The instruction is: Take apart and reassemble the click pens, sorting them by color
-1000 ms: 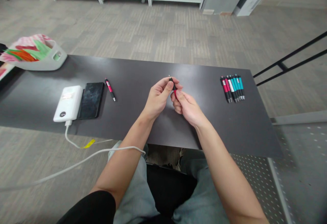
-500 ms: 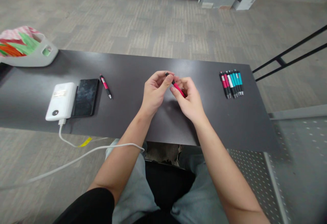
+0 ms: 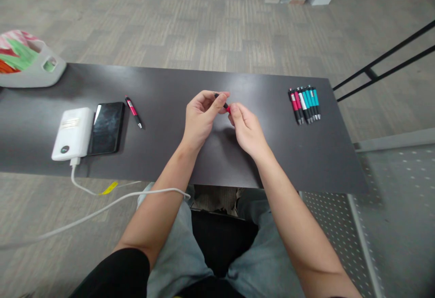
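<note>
Over the middle of the dark table, both hands hold one red and black pen. My left hand pinches its black end between thumb and fingers. My right hand is closed round the red barrel, which is mostly hidden by the fingers. Left of the hands, a second red and black pen lies slanted on the table. To the right, a row of pens in red, white and teal lies side by side.
A black phone rests against a white power bank at the left. Its white cable runs over the lap and left forearm. A white basket with colourful contents stands at the far left. A black metal rail rises beyond the right edge.
My right hand has closed further over the red barrel, so less of it shows. The whole view has shifted slightly; the pens on the table lie as before.
</note>
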Demonstrator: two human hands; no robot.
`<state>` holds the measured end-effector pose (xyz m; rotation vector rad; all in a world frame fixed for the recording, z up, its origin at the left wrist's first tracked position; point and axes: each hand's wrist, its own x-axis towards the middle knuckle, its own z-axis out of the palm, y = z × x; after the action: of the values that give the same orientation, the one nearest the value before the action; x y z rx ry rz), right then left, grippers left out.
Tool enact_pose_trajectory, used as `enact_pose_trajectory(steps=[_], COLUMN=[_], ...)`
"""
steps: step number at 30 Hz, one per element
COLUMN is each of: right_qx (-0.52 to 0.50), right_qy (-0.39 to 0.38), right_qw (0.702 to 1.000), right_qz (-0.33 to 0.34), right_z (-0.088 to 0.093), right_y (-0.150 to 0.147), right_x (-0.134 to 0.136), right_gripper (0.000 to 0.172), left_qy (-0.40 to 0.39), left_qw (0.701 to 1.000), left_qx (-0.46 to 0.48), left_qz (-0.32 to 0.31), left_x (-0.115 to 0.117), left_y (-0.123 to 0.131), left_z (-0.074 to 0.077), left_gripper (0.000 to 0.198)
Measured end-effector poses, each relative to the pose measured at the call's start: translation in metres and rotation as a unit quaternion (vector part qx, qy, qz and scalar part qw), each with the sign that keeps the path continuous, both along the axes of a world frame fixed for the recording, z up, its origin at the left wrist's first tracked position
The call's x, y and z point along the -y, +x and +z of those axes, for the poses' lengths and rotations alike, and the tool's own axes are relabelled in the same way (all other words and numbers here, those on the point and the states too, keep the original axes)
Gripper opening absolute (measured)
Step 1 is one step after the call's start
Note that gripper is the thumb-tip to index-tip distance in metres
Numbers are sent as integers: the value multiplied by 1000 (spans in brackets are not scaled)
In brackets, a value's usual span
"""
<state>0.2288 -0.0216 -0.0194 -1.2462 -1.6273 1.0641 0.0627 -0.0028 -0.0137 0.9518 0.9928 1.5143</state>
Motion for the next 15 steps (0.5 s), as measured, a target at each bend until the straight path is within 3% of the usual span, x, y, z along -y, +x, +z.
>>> enact_pose_trajectory(steps=[8, 15], right_qx=[-43, -26], right_qy=[36, 64], right_qw=[998, 998], right_qz=[13, 8], right_z=[-6, -1], right_y=[3, 3], right_x=[-3, -3], right_gripper=[60, 59], left_qy=[17, 47], left_qw=[1000, 997], left_qx=[-14, -47], left_qz=[17, 23], left_x=[-3, -6], left_y=[1, 0], left_z=[-1, -6], left_gripper=[54, 58])
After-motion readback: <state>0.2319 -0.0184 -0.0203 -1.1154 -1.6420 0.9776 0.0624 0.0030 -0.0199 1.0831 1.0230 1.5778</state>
